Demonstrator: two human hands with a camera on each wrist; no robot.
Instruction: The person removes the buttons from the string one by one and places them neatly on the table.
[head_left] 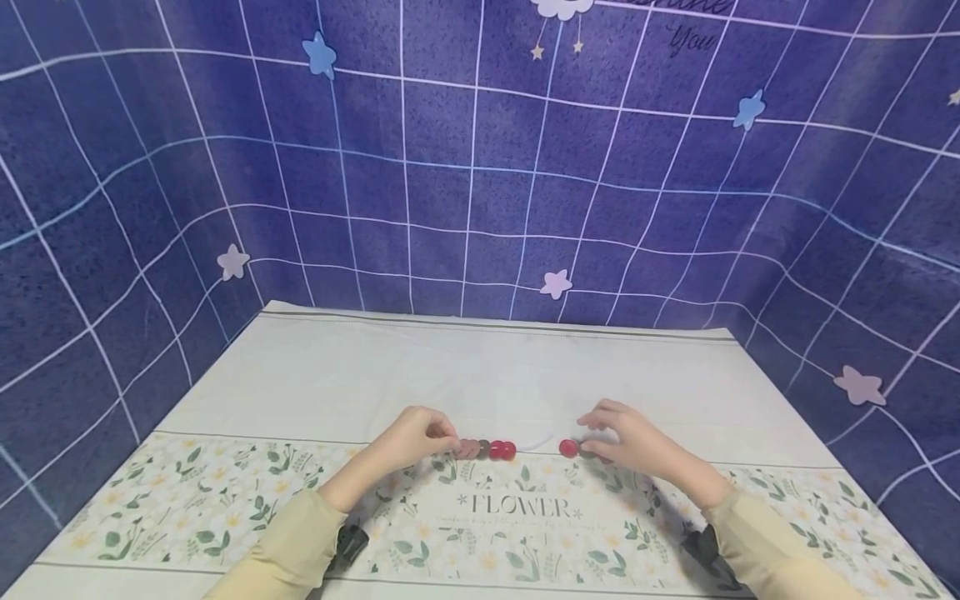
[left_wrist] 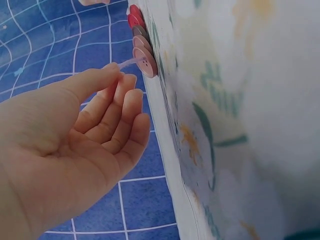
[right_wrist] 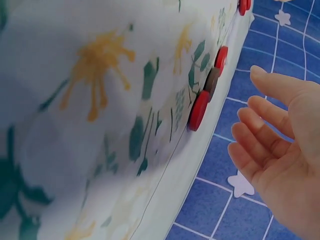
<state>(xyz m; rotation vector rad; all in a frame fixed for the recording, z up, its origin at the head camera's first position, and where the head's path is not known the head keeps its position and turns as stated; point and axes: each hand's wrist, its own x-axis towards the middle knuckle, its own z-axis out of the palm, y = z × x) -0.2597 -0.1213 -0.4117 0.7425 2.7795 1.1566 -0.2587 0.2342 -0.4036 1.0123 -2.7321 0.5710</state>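
Observation:
My left hand [head_left: 415,435] pinches a thin pale string [left_wrist: 131,62] between thumb and forefinger; the other fingers are loosely bent. The string runs out of the face of a pinkish button [left_wrist: 146,63], just beyond the fingertips. Behind that button come another pink one, a dark button [left_wrist: 141,32] and red buttons [head_left: 503,451], all in a row. My right hand [head_left: 633,439] hovers with spread, relaxed fingers and holds nothing. Nearest to it, on the table, are two red buttons [right_wrist: 199,111] with a brown button [right_wrist: 212,83] between them.
Between the two groups of buttons, a curved pale string [head_left: 537,443] lies on the table. A floral cloth [head_left: 525,517] printed "FLOWER" covers the table [head_left: 360,367]. A blue gridded curtain [head_left: 435,183] with stars hangs behind and at both sides.

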